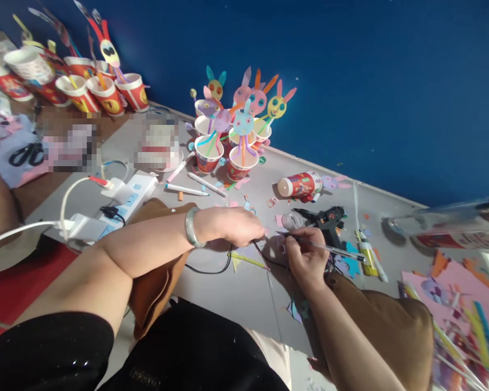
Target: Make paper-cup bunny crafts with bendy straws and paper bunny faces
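My right hand [307, 255] is closed round a clear-barrelled pen [344, 252], whose dark tip points left toward my other hand. My left hand [238, 225], with a pale bangle at the wrist, is low over the table with its fingers curled together. What it pinches, if anything, is too small to make out; a bit of pink paper shows by its fingertips. Just beyond the pen lie a roll of clear tape [293, 220] and a black glue gun [330, 224]. A black cord [212, 271] runs beneath both hands, beside a yellow-green straw [250, 260].
Red paper cups [239, 171] with paper rabbit faces stand by the blue wall; one cup [303, 184] lies sideways. Markers [187, 190] and paper scraps are scattered. A power strip [134, 198] is left, a bottle [452, 231] right. Another person's arm [0, 201] shows far left.
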`<action>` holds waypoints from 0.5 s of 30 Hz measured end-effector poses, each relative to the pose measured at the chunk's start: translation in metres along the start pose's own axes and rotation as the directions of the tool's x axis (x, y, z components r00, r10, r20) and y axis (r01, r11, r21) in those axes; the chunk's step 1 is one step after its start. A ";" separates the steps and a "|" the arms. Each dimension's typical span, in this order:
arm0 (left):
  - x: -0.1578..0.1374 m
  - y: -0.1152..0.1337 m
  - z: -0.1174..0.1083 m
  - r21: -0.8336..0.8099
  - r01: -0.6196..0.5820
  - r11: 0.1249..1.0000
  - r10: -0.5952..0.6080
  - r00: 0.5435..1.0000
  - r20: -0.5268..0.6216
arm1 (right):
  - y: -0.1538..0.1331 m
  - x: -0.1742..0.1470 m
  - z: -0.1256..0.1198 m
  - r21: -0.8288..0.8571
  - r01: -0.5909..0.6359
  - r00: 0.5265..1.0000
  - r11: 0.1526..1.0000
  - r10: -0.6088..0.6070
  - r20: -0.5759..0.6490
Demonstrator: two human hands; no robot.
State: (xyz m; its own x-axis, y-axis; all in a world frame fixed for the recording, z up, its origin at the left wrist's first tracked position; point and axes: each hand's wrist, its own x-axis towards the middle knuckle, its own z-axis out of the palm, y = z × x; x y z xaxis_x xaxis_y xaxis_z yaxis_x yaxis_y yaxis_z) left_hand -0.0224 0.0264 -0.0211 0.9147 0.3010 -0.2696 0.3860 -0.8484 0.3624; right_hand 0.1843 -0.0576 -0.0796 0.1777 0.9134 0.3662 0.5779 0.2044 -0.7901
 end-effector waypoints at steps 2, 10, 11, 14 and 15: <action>0.001 -0.001 0.005 0.012 0.009 1.000 -0.010 1.000 0.028 | -0.001 -0.002 0.004 -0.004 0.004 0.999 1.000 -0.004 0.033; -0.001 0.002 0.005 0.020 0.032 0.999 -0.033 0.999 0.040 | 0.001 -0.003 0.012 -0.024 -0.029 0.993 0.999 0.032 0.112; -0.001 0.003 0.004 0.018 0.036 0.999 -0.036 0.998 0.043 | 0.002 -0.004 0.012 -0.030 -0.025 0.994 0.999 0.028 0.106; -0.001 0.004 0.002 0.024 0.033 0.999 -0.035 0.996 0.077 | 0.004 -0.005 0.011 -0.049 0.015 0.996 0.999 -0.011 0.088; -0.001 0.004 0.002 0.024 0.028 0.999 -0.030 0.996 0.085 | 0.005 -0.005 0.010 -0.058 0.033 0.996 0.998 -0.028 0.086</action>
State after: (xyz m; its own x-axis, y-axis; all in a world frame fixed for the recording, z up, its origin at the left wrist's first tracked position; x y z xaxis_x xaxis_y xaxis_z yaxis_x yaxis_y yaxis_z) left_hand -0.0223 0.0219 -0.0210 0.8892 0.2881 -0.3553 0.4084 -0.8499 0.3329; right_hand 0.1782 -0.0578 -0.0909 0.0927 0.9342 0.3446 0.6284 0.2135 -0.7480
